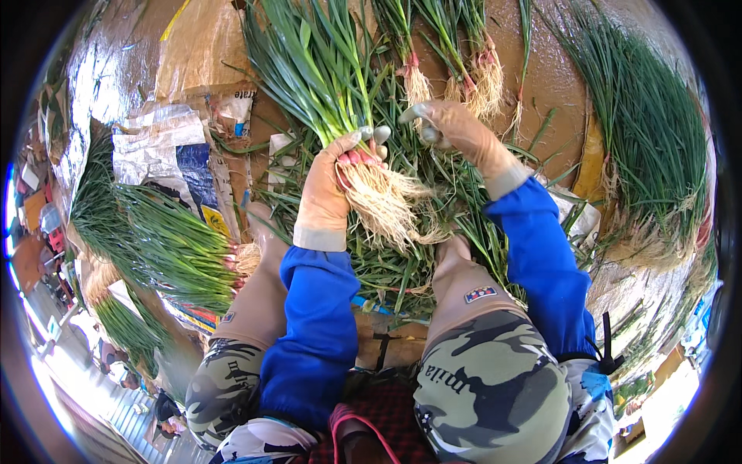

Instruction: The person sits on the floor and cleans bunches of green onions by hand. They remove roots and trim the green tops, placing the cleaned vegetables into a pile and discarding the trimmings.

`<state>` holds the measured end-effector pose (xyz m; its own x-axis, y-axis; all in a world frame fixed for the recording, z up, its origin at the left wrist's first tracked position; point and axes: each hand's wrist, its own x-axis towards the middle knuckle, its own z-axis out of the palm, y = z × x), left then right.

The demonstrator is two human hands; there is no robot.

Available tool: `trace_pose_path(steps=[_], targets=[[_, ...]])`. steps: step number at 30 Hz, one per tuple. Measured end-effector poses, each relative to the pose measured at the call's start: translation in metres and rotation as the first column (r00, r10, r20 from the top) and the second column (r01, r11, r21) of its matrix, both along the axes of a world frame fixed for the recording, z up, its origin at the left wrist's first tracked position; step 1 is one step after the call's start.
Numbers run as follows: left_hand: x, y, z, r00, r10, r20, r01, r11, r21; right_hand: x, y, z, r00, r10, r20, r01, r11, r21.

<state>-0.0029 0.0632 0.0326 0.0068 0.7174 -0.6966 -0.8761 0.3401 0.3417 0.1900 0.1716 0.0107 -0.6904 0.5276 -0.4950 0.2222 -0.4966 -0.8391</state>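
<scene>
My left hand (327, 188), in a tan glove with grey fingertips, grips a bunch of spring onions (342, 87) just above the roots. Their green leaves point away from me. The small bulbs are pinkish red, and pale stringy roots (388, 200) hang below them towards my right side. Up and to the right of the roots, my gloved right hand (443, 130) is raised with its index finger stretched out and the other fingers bent. I see nothing held in it. Beneath both hands lies a heap of loose green leaves (400, 267) between my feet.
Rooted spring onions (414, 75) lie on the wet brown floor (556, 87) ahead. A large pile of spring onions (643, 133) is at the right. Neater bunches (174, 243) rest by my left leg, near a printed woven sack (156, 151). Other people are at far lower left.
</scene>
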Motion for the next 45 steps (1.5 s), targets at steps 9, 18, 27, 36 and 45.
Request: trace_pose_path(steps=[9, 18, 27, 36, 45], targets=[[0.009, -0.001, 0.005, 0.996, 0.085, -0.010, -0.085, 0.976, -0.200, -0.064, -0.038, -0.025, 0.878, -0.477, -0.036, 0.438, 0.832, -0.342], [0.003, -0.011, -0.005, 0.999, 0.032, -0.007, -0.033, 0.984, -0.174, -0.052, -0.017, 0.013, 0.823, -0.151, 0.547, -0.255, 0.763, 0.594], [0.025, -0.002, 0.005, 0.994, 0.012, -0.112, -0.042, 0.961, -0.273, -0.074, -0.018, -0.012, 0.882, -0.237, 0.407, -0.081, 0.775, 0.627], [0.013, -0.006, 0.003, 0.991, 0.117, -0.069, -0.124, 0.987, -0.104, -0.080, -0.033, -0.001, 0.793, -0.609, -0.026, 0.581, 0.768, -0.271], [0.021, -0.012, 0.012, 0.917, 0.219, 0.332, -0.317, 0.908, 0.274, -0.049, 0.009, -0.040, 0.974, -0.167, -0.156, 0.154, 0.983, -0.097]])
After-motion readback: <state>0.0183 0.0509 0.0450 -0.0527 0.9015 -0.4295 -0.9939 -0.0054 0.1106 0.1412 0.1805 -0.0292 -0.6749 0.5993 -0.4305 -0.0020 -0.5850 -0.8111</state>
